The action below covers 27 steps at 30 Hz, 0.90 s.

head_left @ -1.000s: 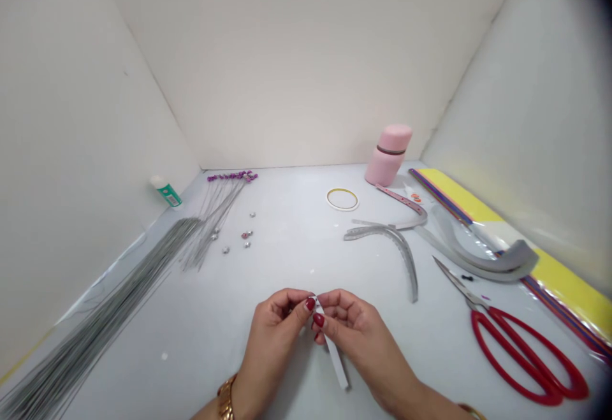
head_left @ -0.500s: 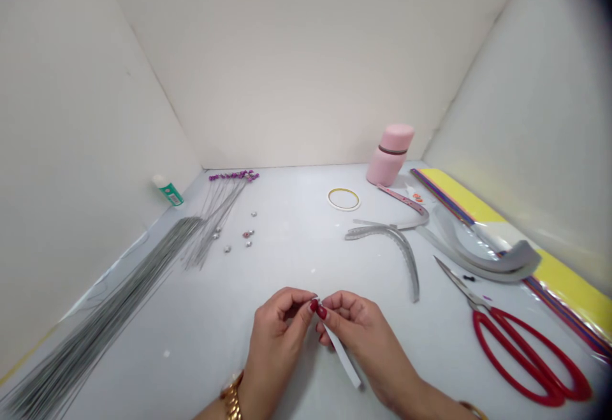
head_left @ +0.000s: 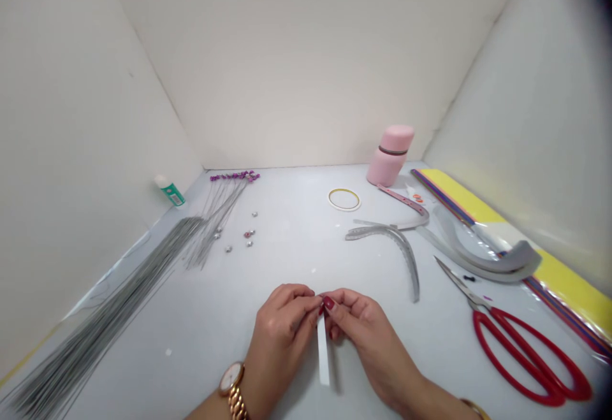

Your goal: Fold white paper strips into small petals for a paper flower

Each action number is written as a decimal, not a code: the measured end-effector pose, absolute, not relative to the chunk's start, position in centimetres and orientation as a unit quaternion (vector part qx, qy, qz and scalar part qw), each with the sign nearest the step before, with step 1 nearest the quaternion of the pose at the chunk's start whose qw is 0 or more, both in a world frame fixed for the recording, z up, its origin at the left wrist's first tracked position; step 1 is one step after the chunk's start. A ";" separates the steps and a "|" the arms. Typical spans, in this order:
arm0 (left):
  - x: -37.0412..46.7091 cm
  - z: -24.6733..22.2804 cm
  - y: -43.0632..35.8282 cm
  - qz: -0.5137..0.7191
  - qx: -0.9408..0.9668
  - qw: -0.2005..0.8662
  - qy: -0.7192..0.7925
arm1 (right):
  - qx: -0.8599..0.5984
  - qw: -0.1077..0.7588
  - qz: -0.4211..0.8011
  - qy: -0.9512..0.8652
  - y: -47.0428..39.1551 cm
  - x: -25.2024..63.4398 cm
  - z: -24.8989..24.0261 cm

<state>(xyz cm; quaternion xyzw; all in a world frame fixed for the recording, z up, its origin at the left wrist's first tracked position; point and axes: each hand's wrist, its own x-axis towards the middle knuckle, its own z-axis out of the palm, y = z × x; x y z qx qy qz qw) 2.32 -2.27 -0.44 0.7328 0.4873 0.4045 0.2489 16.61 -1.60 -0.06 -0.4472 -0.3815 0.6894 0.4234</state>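
A narrow white paper strip [head_left: 324, 353] hangs down toward me from between my fingertips. My left hand [head_left: 285, 324] pinches its upper end with thumb and fingers, a gold watch on that wrist. Pressed against the same end, my right hand [head_left: 362, 327] is closed with thumb and forefinger together. The fingertips of both hands touch or nearly touch, and they hide the strip's top end. Ahead and to the left lie several small silvery pieces [head_left: 228, 249], one of them reddish.
Red-handled scissors [head_left: 526, 350] lie at right near curled grey-white strips [head_left: 511, 264] and packaged coloured sheets [head_left: 454, 194]. A tape roll [head_left: 344, 199] and pink flask [head_left: 389, 155] stand farther back. At left are grey wires [head_left: 109, 305], purple-tipped stems [head_left: 234, 178] and a glue stick [head_left: 171, 192].
The strip's free end has swung left, from slanting right to hanging nearly straight toward me. My left hand has rolled over, turning the watch face into view.
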 end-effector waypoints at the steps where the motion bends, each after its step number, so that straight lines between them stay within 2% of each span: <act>1: 2.3 -0.3 -2.3 0.404 0.727 0.266 0.487 | -0.447 0.425 0.691 -0.376 -1.6 16.7 -0.1; 5: 2.4 -0.2 -2.3 0.429 0.669 0.368 0.483 | -0.450 0.427 0.693 -0.366 -1.4 16.7 -0.1; 11: 2.3 -0.8 -1.6 0.452 0.481 0.539 0.523 | -0.452 0.413 0.684 -0.396 -1.5 16.5 -0.1; 22: 2.3 0.0 -1.4 0.386 0.518 0.553 0.526 | -0.456 0.423 0.658 -0.425 -1.5 16.9 -0.9; 27: 2.4 -0.5 -1.3 0.428 0.453 0.578 0.527 | -0.459 0.390 0.664 -0.443 -1.6 16.7 -0.7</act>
